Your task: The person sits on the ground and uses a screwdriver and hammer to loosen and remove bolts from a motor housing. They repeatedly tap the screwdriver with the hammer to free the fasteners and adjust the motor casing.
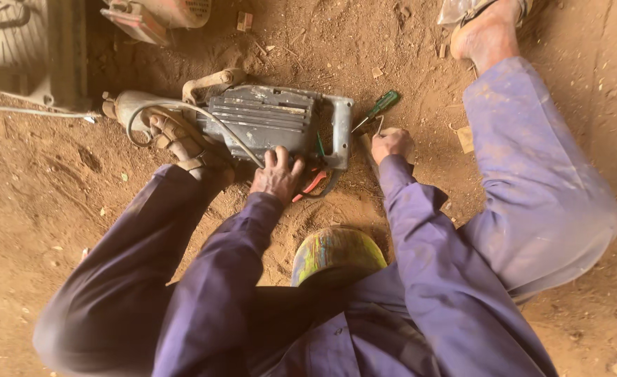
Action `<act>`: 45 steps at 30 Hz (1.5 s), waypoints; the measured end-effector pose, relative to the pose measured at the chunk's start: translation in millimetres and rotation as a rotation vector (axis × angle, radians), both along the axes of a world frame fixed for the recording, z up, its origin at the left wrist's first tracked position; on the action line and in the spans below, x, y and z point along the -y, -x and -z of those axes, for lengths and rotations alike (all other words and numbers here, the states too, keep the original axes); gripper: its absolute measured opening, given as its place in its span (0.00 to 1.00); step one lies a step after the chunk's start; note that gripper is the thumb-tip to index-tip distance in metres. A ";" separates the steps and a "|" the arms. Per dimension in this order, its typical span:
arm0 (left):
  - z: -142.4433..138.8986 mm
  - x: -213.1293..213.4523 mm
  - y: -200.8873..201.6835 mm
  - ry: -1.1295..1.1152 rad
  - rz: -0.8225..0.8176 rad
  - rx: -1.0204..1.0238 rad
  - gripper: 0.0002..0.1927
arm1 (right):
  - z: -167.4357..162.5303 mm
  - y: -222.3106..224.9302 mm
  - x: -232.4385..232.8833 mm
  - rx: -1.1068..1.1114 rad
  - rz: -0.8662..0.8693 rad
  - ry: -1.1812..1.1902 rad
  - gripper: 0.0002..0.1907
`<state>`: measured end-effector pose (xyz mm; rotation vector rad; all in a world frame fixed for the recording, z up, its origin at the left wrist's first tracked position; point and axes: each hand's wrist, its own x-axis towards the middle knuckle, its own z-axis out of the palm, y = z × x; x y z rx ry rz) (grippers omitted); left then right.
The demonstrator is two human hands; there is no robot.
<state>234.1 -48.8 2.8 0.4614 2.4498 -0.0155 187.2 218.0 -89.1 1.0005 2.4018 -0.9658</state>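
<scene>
A grey, worn power tool (266,119) with a loop handle at its right end lies on red dirt between my legs. My left hand (277,174) rests fingers-down on its near edge, beside a grey cable (182,108) and red-handled pliers (313,183). My right hand (391,143) is closed around a thin metal tool, apparently a small key (378,126), right of the handle. A green-handled screwdriver (380,106) lies on the ground just above that hand. My left foot in a sandal (182,143) presses against the tool's left side.
A yellow-green rounded object (336,253) sits on the dirt between my arms. A grey machine housing (22,49) stands at the top left, a red and white machine part (158,14) at top centre. My right foot (486,31) is stretched out at the top right.
</scene>
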 end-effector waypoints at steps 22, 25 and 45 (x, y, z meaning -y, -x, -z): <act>-0.2 -1.3 4.2 0.109 -0.150 0.034 0.44 | -35.7 -84.8 79.9 -0.004 0.101 0.714 0.08; 4.4 -1.3 3.4 0.118 -0.145 0.039 0.43 | -33.7 -85.6 79.7 -0.003 0.095 0.718 0.08; 23.6 -1.2 -2.6 0.071 -0.162 -0.103 0.43 | -37.1 -87.4 86.8 0.011 0.049 0.662 0.08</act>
